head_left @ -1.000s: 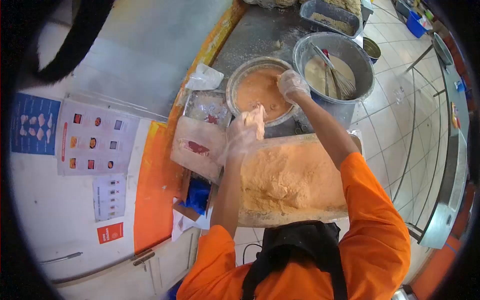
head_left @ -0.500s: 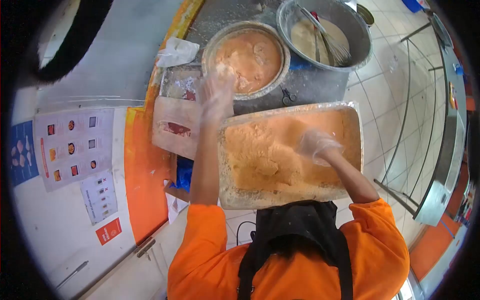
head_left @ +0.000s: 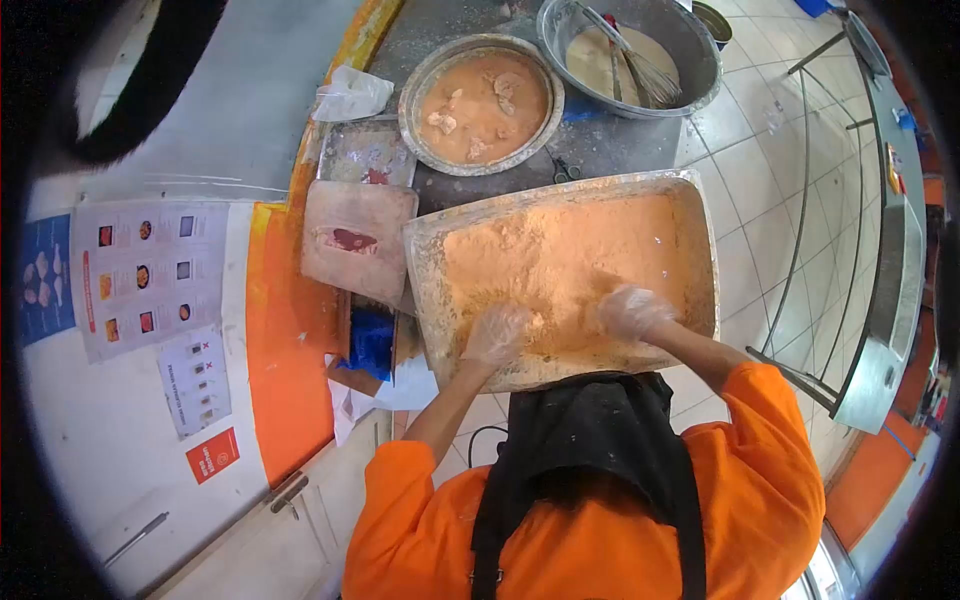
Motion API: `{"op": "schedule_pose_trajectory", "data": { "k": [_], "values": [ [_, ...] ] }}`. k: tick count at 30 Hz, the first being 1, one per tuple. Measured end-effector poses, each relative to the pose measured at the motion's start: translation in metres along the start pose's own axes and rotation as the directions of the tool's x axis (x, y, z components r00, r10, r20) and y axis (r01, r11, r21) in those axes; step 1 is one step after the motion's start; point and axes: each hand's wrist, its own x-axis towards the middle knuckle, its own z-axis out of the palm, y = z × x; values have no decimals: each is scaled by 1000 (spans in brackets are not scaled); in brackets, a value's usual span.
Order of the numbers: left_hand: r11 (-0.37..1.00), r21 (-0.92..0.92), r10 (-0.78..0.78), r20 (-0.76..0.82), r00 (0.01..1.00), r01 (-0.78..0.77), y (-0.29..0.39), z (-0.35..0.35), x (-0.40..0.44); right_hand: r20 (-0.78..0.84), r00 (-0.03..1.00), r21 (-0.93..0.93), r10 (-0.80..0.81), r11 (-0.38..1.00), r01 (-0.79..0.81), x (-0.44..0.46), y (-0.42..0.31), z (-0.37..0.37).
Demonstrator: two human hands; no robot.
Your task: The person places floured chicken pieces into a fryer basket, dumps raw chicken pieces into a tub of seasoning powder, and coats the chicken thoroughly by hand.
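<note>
Orange flour (head_left: 600, 232), powdery and clumped, is held in a tray (head_left: 426, 290). Gloved left hand (head_left: 498, 335) and right hand (head_left: 635, 312) are placed in it, at eight and four o'clock; grasp cannot be told.

A pale orange, floury powder (head_left: 580, 225) is covering the bottom of a broad rectangular pan (head_left: 430, 300); it is lying loose and uneven, heaping in lumps toward the left and middle, spreading smoother toward the right; the pan is sitting slightly aslant, its crusted rim showing pale, just beyond the black apron (head_left: 590, 440).
</note>
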Motion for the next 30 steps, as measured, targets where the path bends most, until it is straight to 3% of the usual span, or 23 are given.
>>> {"op": "schedule_pose_trajectory", "data": {
  "k": [2, 3, 5, 6, 8, 9, 10, 11, 13, 14, 16, 18, 20, 23, 24, 26, 27, 28, 29, 30],
  "values": [
    [958, -270, -92, 33, 995, 97, 3, -4, -7, -15, 994, -82, -113, 990, 111, -11, 15, -3],
    [905, -399, -133, 57, 989, 145, 10, -15, -4, -167, 986, -25, -16, 1000, 12, -15, 25, -3],
    [735, -468, -506, 104, 856, 491, 40, -54, 14, -432, 880, 131, 197, 979, -155, -25, 42, 1],
    [592, -491, -666, 147, 731, 639, 56, -66, 18, -488, 839, 171, 241, 969, -179, -22, 44, 8],
    [749, -473, -578, -124, 807, 464, 45, -23, 16, -603, 730, 252, 321, 945, -207, -6, 47, 16],
    [819, -442, -511, -272, 815, 366, 47, -16, 28, -657, 686, 295, 312, 944, -148, -6, 40, 8],
    [762, -479, -602, -273, 751, 436, 53, -10, 38, -705, 641, 331, 305, 940, -84, -6, 26, 6],
    [719, -552, -621, -237, 747, 423, 64, -8, 52, -743, 596, 366, 304, 930, -18, -5, 9, 4],
    [618, -682, -645, -155, 748, 391, 82, -4, 79, -648, 694, 399, 315, 916, -44, 14, -36, -4],
    [766, -582, -543, -360, 759, 272, 88, 3, 77, -653, 686, 423, 320, 906, -20, 14, -39, -7],
    [695, -655, -619, -337, 709, 296, 88, -7, 80, -675, 661, 467, 328, 883, 39, 15, -42, -17],
    [627, -709, -636, -228, 737, 322, 83, -16, 79, -698, 678, 381, 232, 922, 77, 38, -28, 0],
    [574, -738, -557, -35, 830, 355, 76, -26, 77, -709, 682, 353, 180, 928, 122, 45, -25, -6],
    [438, -872, -610, -110, 785, 218, 75, -85, 91, -771, 619, 348, 147, 912, 217, 23, -30, -72],
    [497, -864, -588, -265, 764, 83, 59, -90, 102, -811, 570, 325, 132, 912, 251, 24, -27, -100],
    [746, -666, -479, -563, 674, -26, 19, -119, 133, -839, 525, 401, 141, 813, 423, 13, -47, -175],
    [888, -460, -364, -685, 631, 13, -1, -141, 149, -881, 453, 332, 139, 862, 382, 33, -50, -202],
    [814, -552, -520, -555, 649, 179, -13, -160, 167, -916, 378, 267, 132, 905, 331, 54, -52, -226],
    [710, -615, -658, -409, 632, 343, -23, -175, 183, -892, 424, 305, 156, 901, 309, 75, -58, -247],
    [759, -535, -624, -433, 650, 371, -45, -175, 202, -867, 465, 338, 178, 897, 286, 99, -58, -266]
  ]
}}
